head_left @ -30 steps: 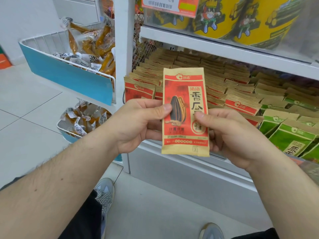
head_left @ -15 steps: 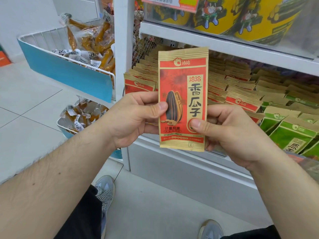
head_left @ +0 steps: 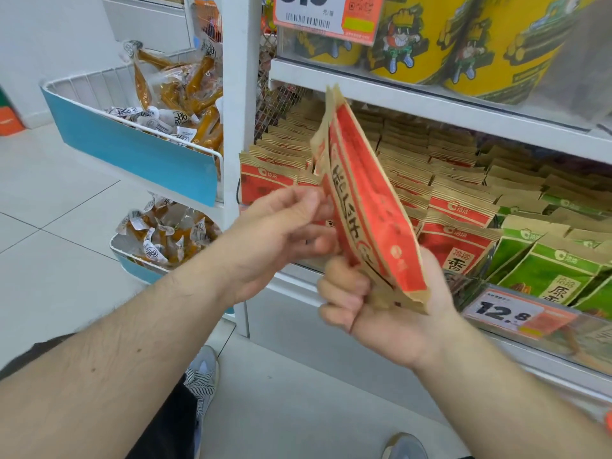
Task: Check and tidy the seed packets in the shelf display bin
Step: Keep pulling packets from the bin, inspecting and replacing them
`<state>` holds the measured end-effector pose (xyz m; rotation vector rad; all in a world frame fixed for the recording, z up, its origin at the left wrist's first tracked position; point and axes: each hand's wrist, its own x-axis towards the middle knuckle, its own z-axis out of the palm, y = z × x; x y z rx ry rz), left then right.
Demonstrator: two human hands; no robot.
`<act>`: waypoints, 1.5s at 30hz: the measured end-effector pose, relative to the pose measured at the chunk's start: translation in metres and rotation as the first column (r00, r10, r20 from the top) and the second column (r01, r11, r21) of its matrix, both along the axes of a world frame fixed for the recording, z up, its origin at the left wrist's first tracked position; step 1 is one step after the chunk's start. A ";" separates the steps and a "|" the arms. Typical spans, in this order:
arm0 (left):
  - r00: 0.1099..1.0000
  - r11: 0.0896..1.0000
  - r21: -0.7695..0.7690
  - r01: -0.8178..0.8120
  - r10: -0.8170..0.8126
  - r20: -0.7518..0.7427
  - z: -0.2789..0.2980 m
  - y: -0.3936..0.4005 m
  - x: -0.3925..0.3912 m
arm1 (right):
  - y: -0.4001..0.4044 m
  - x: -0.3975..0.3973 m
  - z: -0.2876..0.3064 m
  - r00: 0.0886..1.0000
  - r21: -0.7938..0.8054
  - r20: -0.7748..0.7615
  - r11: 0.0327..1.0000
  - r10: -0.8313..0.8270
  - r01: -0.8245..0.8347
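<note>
A red and kraft-brown seed packet point(head_left: 364, 207) stands tilted and turned nearly edge-on in front of the shelf. My right hand point(head_left: 381, 313) grips its lower end, with the fingers curled round it. At the packet's left edge, my left hand point(head_left: 275, 240) has thumb and fingers spread, the fingertips just touching it; motion blur hides the exact contact. Behind them the shelf display bin point(head_left: 414, 167) holds rows of upright red packets point(head_left: 460, 207), with green packets point(head_left: 549, 266) to the right.
A price tag reading 12.8 point(head_left: 506, 313) hangs on the shelf's front edge. Yellow tubs point(head_left: 496, 44) stand on the shelf above. Left of the white post, two wire baskets point(head_left: 132, 150) hold wrapped snacks. My shoes point(head_left: 205, 369) are on the tiled floor.
The packet has turned from facing me flat to nearly edge-on and tilted. My left hand has loosened its pinch, while my right hand has shifted down to the packet's bottom end.
</note>
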<state>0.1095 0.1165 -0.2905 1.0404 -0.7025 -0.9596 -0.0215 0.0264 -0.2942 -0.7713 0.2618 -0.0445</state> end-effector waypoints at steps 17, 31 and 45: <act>0.964 0.987 0.160 0.027 -0.068 0.257 0.003 0.004 -0.007 | -0.032 -0.019 0.025 0.793 -0.783 0.178 0.404 -0.583 0.473; 0.979 0.988 0.151 -0.037 0.005 0.203 0.005 0.006 -0.005 | -0.016 -0.018 0.027 0.824 -0.824 0.155 0.389 -0.545 0.412; 0.999 0.974 0.222 -0.043 0.034 0.042 0.005 0.002 -0.008 | -0.026 -0.020 0.023 0.910 -0.828 -0.093 0.539 -0.405 0.155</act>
